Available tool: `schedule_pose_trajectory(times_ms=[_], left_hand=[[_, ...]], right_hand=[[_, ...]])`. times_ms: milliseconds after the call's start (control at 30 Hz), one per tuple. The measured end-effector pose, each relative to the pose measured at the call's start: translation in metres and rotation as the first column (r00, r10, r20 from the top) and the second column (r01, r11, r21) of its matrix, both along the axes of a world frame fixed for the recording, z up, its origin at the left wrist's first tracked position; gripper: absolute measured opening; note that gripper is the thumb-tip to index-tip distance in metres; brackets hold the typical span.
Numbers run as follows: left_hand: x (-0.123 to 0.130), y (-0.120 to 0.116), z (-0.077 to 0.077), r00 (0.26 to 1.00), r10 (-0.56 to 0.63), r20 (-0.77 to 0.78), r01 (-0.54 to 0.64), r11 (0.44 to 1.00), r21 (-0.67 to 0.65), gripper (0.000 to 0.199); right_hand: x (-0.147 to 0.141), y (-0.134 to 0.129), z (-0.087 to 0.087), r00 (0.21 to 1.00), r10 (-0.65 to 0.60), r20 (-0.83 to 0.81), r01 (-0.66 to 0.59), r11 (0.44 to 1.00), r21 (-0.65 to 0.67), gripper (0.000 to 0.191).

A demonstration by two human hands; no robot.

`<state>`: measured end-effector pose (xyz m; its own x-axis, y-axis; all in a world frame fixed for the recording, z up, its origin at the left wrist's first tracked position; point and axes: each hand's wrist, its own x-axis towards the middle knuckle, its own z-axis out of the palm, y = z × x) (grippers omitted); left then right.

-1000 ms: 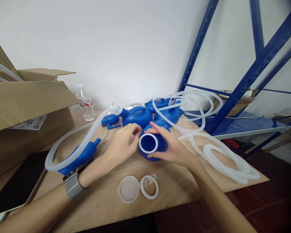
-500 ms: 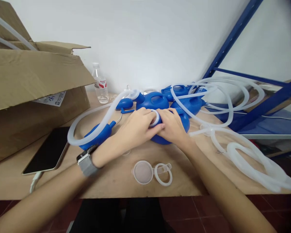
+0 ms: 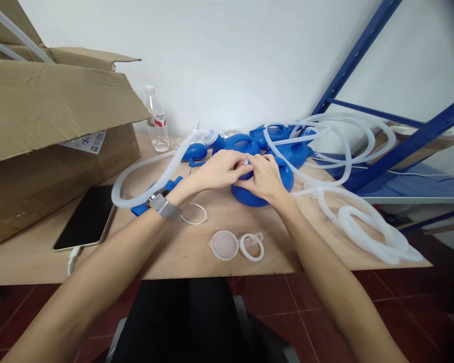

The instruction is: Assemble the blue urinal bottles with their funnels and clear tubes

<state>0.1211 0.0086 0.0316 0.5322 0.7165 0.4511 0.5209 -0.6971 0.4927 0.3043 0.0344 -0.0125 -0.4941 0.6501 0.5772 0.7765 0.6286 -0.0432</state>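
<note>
A blue plastic jug [image 3: 252, 199] with a loop handle lies on the wooden table in front of me, its mouth toward my hands. My left hand [image 3: 221, 169] is closed at the mouth from the left. From the other side, my right hand [image 3: 265, 175] wraps the neck, fingers bent and thumb pressed toward the left one. A small pale edge of a white ring [image 3: 246, 161] shows between the fingers; most of it is hidden. Nearer me lie a translucent round cap [image 3: 224, 245] and a white ring with a strap [image 3: 252, 247].
More blue jugs [image 3: 242, 143] and coiled white tubing [image 3: 371, 227] lie behind and to the right. At left are a cardboard box [image 3: 60, 101], a phone [image 3: 85, 219] on a cable and a water bottle [image 3: 158, 126]. A blue metal shelf [image 3: 412, 186] stands right.
The view has tilted down and shifted slightly. My fingers have closed further over the jug's mouth, covering the white ring that showed there before. A thin white loop near my left wrist is now more visible.
</note>
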Motion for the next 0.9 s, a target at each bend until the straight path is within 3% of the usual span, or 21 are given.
schedule_pose_trajectory(times_ms=[200, 367, 500, 600, 900], left_hand=[[0.001, -0.002, 0.001, 0.999, 0.046, 0.002, -0.045, 0.999, -0.021, 0.036], [0.0, -0.001, 0.003, 0.994, 0.108, -0.015, -0.108, 0.994, -0.003, 0.03], [0.005, 0.006, 0.007, 0.987, 0.161, -0.02, -0.161, 0.986, -0.039, 0.042], [0.006, 0.012, 0.008, 0.988, 0.149, -0.045, -0.151, 0.987, -0.046, 0.052], [-0.001, 0.018, 0.016, 0.998, 0.052, -0.04, -0.058, 0.985, -0.163, 0.049]], right_hand=[[0.001, -0.001, 0.0, 0.999, -0.024, 0.024, 0.025, 1.0, -0.008, 0.031], [-0.001, 0.001, -0.007, 0.993, -0.115, 0.001, 0.115, 0.993, 0.032, 0.038], [-0.003, 0.0, -0.008, 0.991, -0.137, -0.007, 0.137, 0.99, 0.026, 0.036], [-0.004, -0.002, -0.006, 0.99, -0.141, 0.003, 0.141, 0.99, 0.005, 0.035], [-0.005, -0.003, -0.003, 0.994, -0.109, -0.001, 0.109, 0.994, 0.001, 0.033]])
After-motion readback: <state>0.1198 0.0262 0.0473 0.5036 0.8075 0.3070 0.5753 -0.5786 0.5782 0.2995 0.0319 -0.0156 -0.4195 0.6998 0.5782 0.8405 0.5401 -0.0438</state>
